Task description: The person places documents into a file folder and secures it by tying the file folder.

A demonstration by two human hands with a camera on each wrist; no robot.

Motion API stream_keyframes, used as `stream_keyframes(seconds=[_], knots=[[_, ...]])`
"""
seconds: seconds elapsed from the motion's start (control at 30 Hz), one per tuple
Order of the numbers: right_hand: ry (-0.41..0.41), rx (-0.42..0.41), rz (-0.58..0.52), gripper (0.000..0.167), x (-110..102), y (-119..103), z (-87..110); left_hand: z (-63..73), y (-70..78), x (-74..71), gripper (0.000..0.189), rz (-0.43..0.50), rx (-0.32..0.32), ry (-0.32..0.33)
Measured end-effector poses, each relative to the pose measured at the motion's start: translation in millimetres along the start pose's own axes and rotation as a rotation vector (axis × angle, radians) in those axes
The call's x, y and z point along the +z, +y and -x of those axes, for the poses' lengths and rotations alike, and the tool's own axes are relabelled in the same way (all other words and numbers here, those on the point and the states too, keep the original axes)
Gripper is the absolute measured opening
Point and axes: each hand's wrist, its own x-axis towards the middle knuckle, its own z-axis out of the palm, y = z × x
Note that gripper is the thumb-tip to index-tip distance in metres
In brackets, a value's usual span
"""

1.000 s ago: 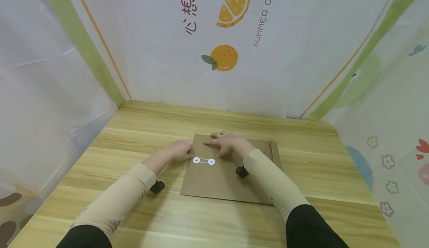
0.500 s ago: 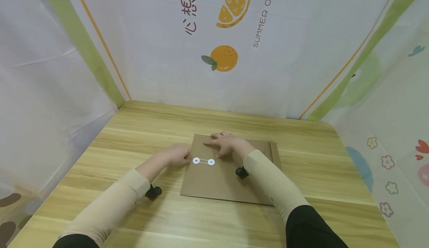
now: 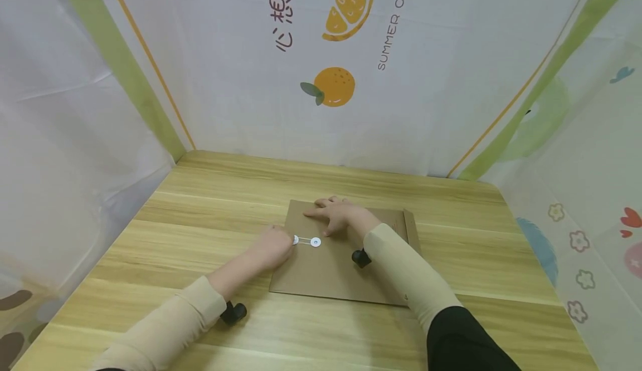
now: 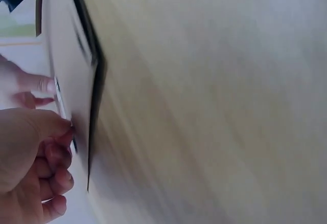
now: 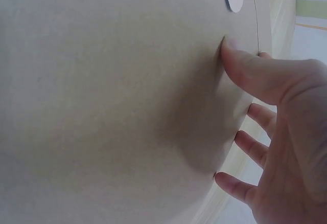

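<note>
A brown kraft-paper envelope [image 3: 336, 279] lies flat on the table. On it are two white button discs, the right one [image 3: 315, 242] in full view and the left one [image 3: 295, 240] partly covered by my left hand [image 3: 271, 247]. Thin string [image 3: 305, 239] runs between them. In the left wrist view my left thumb and index finger [image 4: 59, 124] pinch together close over the envelope's face; the string's end there is too fine to make out. My right hand [image 3: 335, 215] rests spread on the envelope's far part, with thumb [image 5: 245, 68] and fingertips pressing the paper.
The wood-grain table [image 3: 210, 187] reaches out on all sides of the envelope. A white printed curtain [image 3: 401, 120] closes off the back and both sides. A black wrist camera [image 3: 233, 313] sits under my left forearm, another [image 3: 360, 258] by the right wrist.
My left hand drew slightly left off the envelope's edge, then came nearer to me and right, over the left disc. The right hand and the envelope have stayed in place.
</note>
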Motion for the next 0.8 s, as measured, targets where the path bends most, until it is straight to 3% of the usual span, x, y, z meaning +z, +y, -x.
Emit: stream_keyframes(seconds=[0.27, 0.53, 0.67, 0.8], knots=[[0.01, 0.014, -0.04, 0.071, 0, 3, -0.7, -12.5, 12.9, 2.7, 0.018, -0.079, 0.023, 0.001], [0.021, 0.015, -0.061, 0.07, 4, 5, -2.2, -29.2, 18.8, 6.1, 0.022, 0.198, 0.016, 0.006], [0.024, 0.005, -0.048, 0.069, 6, 7, -2.4, -30.4, 16.3, 4.2, 0.019, 0.32, 0.015, -0.01], [0.044, -0.006, -0.036, 0.067, 9, 8, -0.7, -27.5, 10.8, 1.4, 0.017, 0.427, 0.052, -0.042]])
